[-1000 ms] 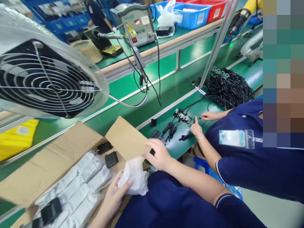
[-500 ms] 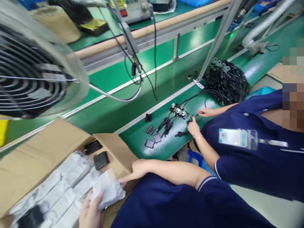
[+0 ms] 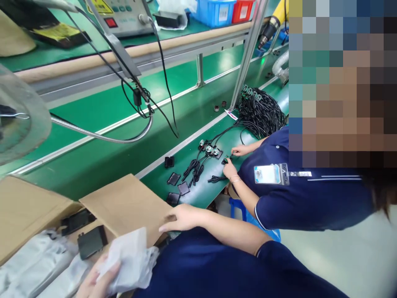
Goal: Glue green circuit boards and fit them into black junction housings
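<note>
White packet (image 3: 125,258): left hand (image 3: 101,277) had fingers clamped on it; crumpled wrapping (image 3: 150,260) risked a slip. Right hand (image 3: 187,217): at corner of carton flap (image 3: 124,203), finger closure unclear.

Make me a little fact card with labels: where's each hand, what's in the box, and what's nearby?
Left hand: holding a white wrapped packet
Right hand: at the edge of a cardboard flap; I can't tell if it grips
Cardboard box: white bundles, black pieces
Green bench: square dark pieces, black cables
Co-worker's hands: at a part too small to name
Bins: blue bin beside red bin
</note>
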### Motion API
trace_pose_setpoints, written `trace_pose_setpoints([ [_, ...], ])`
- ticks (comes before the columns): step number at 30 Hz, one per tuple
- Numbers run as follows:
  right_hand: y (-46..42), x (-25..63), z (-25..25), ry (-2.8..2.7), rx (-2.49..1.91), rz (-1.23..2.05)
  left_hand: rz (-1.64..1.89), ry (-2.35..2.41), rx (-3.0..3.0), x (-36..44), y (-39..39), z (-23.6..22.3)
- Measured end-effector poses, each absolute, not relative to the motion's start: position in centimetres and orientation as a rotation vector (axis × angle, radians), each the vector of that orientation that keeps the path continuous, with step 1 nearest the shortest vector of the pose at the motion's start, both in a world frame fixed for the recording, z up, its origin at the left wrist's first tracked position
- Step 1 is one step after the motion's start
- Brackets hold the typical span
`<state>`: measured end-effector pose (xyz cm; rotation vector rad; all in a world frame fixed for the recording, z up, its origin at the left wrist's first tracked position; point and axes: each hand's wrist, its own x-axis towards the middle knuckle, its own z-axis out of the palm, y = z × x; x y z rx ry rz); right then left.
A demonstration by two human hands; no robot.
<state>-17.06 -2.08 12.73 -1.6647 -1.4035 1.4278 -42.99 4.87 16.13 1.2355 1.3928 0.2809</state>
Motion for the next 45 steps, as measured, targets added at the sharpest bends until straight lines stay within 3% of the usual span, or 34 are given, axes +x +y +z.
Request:
trace_pose_setpoints([
  [7, -6.1, -17.5, 14.5, -1.263, -1.438, 1.260, 0.254, 1.165, 1.297, -35.6, 3.2, 18.0],
  [12, -6.2, -17.5, 14.5, -1.377, -1.459, 1.059, 0.135, 1.121, 1.365, -34.4, 3.8, 16.3],
  [18, -6.9, -17.0, 14.9, -1.294, -1.492, 1.089, 0.127, 1.066, 1.357, -34.2, 3.8, 14.7],
  [26, -8.3, -16.3, 17.1, -1.161, -1.327, 1.125, 0.184, 1.068, 1.463, -32.6, 3.9, 15.9],
  [34, -7.2, -17.2, 16.0, -0.978, -1.633, 0.847, 0.276, 1.105, 1.504, -31.5, 3.9, 16.2],
  [45, -6.8, -17.6, 12.4, -0.309, -1.459, 1.301, 0.253, 1.185, 1.460, -31.8, 3.3, 16.5],
])
